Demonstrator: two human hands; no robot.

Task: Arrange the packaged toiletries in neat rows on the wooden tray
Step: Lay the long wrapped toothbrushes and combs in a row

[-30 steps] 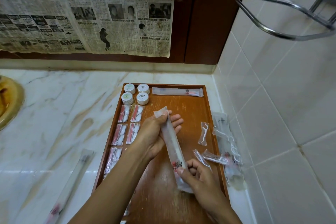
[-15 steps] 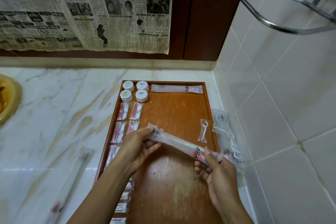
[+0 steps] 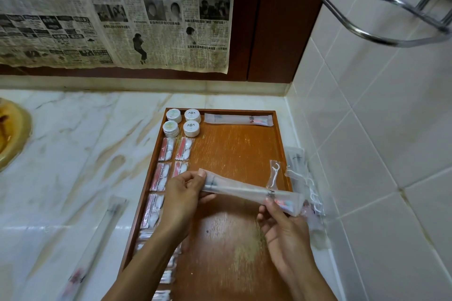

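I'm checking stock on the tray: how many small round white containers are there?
4. They sit in a two-by-two block at the tray's far left corner: back left, back right, front left, front right. None appear hidden.

We see the wooden tray on the counter, beside the right wall. Round jars stand in its far left corner, sachets just before them.
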